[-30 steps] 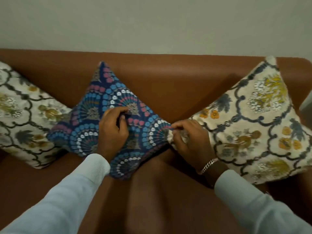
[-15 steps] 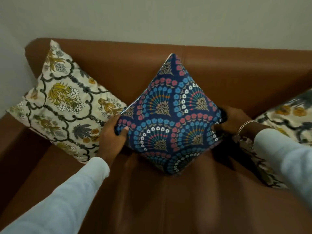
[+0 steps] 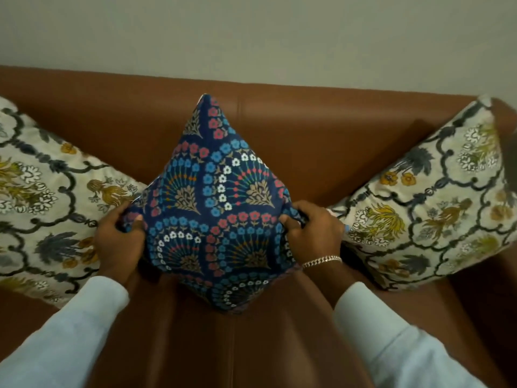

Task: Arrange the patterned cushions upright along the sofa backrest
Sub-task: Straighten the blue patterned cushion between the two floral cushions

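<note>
A navy cushion with blue, pink and white fan patterns [image 3: 212, 197] stands on one corner in the middle of the brown leather sofa, its top corner leaning on the backrest [image 3: 321, 121]. My left hand [image 3: 119, 239] grips its left corner and my right hand [image 3: 310, 233] grips its right corner. A cream floral cushion [image 3: 42, 203] leans at the left end, touching my left hand. A matching cream floral cushion [image 3: 436, 200] leans at the right end, also on a corner.
The sofa seat [image 3: 232, 351] stretches toward me below the cushions, with a seam down its middle. A plain pale wall [image 3: 251, 35] rises behind the backrest. The right armrest [image 3: 506, 113] shows behind the right cushion.
My view has swung back to centre on the navy cushion. Both hands have shifted to its side corners and squeezed it narrower and taller against the backrest.
</note>
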